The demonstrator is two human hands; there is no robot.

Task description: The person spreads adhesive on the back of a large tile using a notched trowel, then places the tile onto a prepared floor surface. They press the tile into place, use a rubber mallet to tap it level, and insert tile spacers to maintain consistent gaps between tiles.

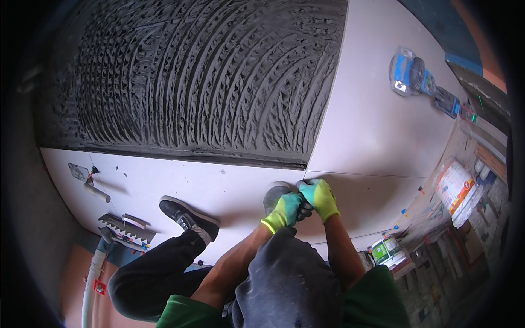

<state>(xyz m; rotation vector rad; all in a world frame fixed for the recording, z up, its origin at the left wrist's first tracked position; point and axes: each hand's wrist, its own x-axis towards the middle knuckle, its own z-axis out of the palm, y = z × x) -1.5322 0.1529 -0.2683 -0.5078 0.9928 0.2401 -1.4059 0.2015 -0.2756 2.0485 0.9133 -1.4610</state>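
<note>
My left hand [287, 210] and my right hand [319, 197], both in yellow and teal gloves, are close together in front of my knee. Their fingers are curled inward. Something small and dark shows between them, but I cannot make out what it is. Just beyond the right hand, the corner of a pale floor tile [377, 109] meets the joint of the nearer tiles [240, 183]. A bed of grey mortar [208, 82], combed into curved ridges, stretches away beyond them on the left.
On the right tile lies a blue cordless power tool [415, 76]. A small trowel [90, 183] and a notched trowel [127, 229] lie at left. White buckets [455, 188] and a green-labelled tub [385, 250] stand at right. My shoe [188, 216] rests on tile.
</note>
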